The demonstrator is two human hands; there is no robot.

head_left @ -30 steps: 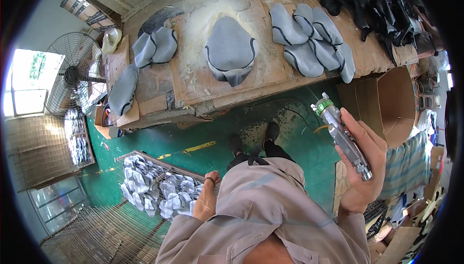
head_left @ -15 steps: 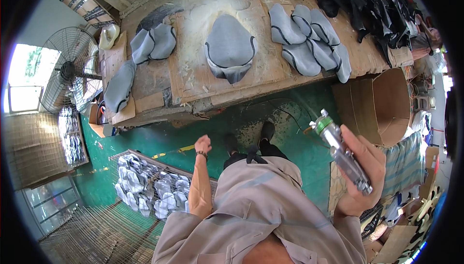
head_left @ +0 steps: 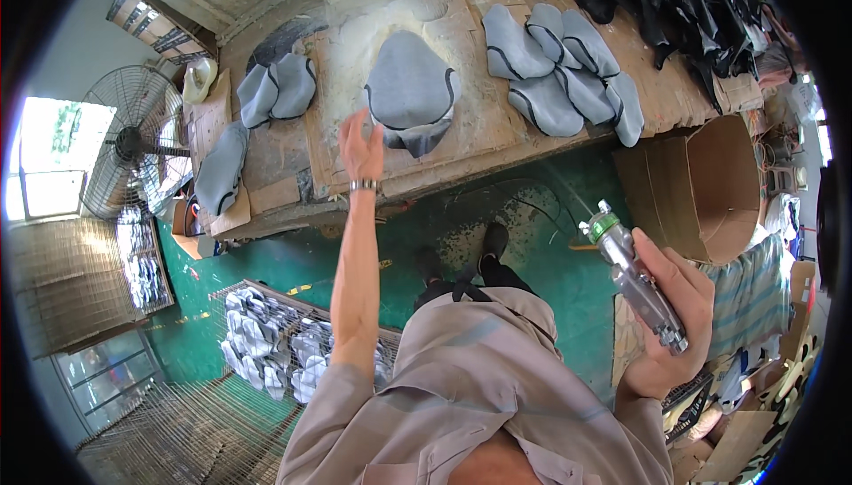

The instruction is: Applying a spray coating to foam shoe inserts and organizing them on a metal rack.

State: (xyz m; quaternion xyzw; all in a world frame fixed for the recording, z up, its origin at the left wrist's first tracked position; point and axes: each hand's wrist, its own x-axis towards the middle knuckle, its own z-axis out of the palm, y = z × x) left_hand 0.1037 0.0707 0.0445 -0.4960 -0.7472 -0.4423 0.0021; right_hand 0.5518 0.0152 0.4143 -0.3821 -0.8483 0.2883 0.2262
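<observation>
A grey fabric piece with black trim (head_left: 411, 81), like a shoe upper, lies on the pale-stained cardboard (head_left: 333, 152) at the table's middle. At its lower left edge is my left hand (head_left: 359, 149), fingers stretched toward it; whether they touch is hard to tell. My right hand (head_left: 679, 307) is wrapped round a metal spray gun with a green ring (head_left: 632, 276), held off the table to the right. A thin streak of mist leaves its nozzle toward the upper left. Similar grey pieces lie in a group at right (head_left: 546, 108) and at left (head_left: 277, 90).
Black sheet-like material (head_left: 657, 15) is heaped at the table's far right. Below that end stands an open cardboard box (head_left: 723, 188). A large fan (head_left: 133, 143) stands left. Racks of grey-white pieces (head_left: 266, 343) sit on the green floor at lower left.
My left hand has reached up and forward from beside my body to the middle grey piece. My right hand still holds the spray gun in nearly the same place.
</observation>
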